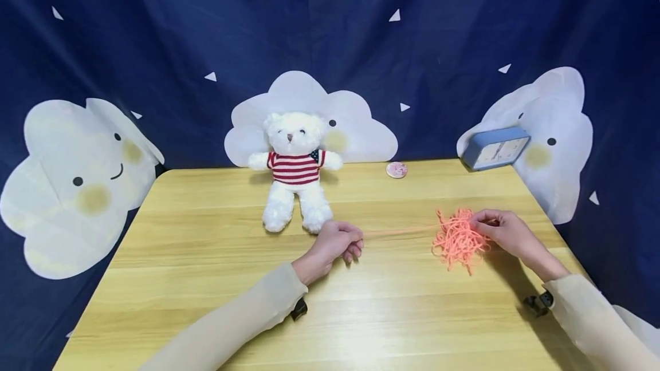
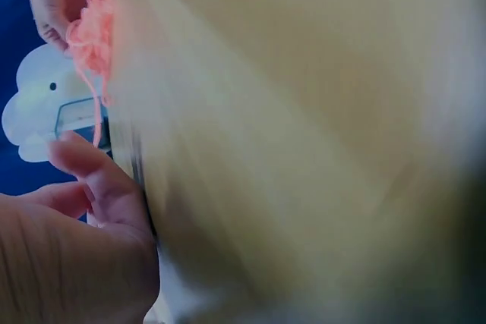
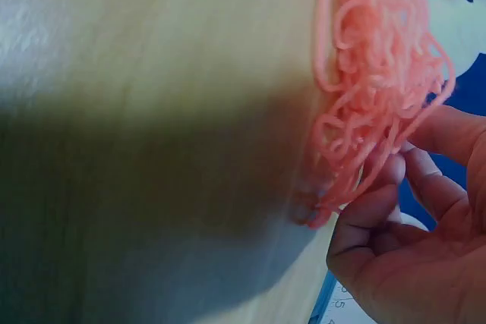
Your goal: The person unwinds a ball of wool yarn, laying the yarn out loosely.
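A loose tangle of coral-pink yarn (image 1: 460,240) lies on the right half of the wooden table. My left hand (image 1: 336,245), left of it near the bear's feet, pinches a strand (image 1: 399,231) that runs taut across to the tangle. At the tangle's right side, my right hand (image 1: 507,235) pinches yarn between thumb and fingers. In the right wrist view, loops of yarn (image 3: 380,73) hang beside the fingers (image 3: 372,210). The left wrist view shows the strand leading from the pile (image 2: 95,36) down to the left thumb and fingers.
Behind my left hand a white teddy bear (image 1: 294,170) in a striped sweater sits on the table (image 1: 206,216). A round pink badge (image 1: 397,170) lies near the back edge. A blue clock (image 1: 496,148) stands at the back right corner, before a dark blue curtain (image 1: 361,27).
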Motion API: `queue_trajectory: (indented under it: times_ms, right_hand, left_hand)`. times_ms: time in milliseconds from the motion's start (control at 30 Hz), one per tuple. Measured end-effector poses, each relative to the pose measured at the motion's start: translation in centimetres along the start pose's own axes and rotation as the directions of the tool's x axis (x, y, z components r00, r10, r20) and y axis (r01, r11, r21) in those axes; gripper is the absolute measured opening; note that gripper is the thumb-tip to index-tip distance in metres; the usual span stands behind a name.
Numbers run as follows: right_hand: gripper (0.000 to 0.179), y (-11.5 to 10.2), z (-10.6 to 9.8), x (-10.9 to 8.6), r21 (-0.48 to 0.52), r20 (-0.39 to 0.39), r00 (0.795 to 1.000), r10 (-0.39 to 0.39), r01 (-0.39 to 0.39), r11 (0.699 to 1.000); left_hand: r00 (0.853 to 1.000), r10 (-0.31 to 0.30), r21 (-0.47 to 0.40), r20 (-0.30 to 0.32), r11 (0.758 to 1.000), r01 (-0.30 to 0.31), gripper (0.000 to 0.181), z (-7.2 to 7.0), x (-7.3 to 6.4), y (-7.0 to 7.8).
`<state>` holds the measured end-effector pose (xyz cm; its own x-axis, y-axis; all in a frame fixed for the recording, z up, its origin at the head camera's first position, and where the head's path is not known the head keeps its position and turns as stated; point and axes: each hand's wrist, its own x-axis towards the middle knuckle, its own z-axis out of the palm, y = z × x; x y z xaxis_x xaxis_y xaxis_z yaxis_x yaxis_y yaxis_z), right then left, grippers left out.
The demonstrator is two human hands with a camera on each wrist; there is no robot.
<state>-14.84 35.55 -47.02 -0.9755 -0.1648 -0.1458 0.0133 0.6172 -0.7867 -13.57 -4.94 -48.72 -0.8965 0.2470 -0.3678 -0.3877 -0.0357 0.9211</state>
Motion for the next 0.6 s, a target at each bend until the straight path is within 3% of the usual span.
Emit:
queue_trajectory:
  times_ms: [167,367,500,600]
  right_hand:
    - [0.018,0.1,0.6,-0.2,-0.041,0.007,1.0,0.002,-0.002,0.999]
    - [0.023,-0.6,0.3,-1.0,-0.157,-0.012,0.995,-0.1,0.096,0.983]
    - [0.04,-1.2,-0.4,-2.2,-0.264,-0.081,0.976,-0.203,0.175,0.948]
    - [0.047,-1.5,-1.0,-3.1,-0.337,-0.132,0.953,-0.272,0.215,0.917]
  left_hand:
    - [0.999,-0.033,0.045,-0.011,0.998,0.034,0.01,0.0,0.4,0.2]
    - [0.998,-0.06,0.06,0.013,0.996,0.059,0.007,0.0,0.5,0.4]
    - [0.996,-0.071,0.043,0.045,0.997,0.069,0.012,-0.5,0.1,0.5]
    - [0.995,-0.056,0.074,0.083,0.996,0.049,0.019,-1.6,-1.2,0.8]
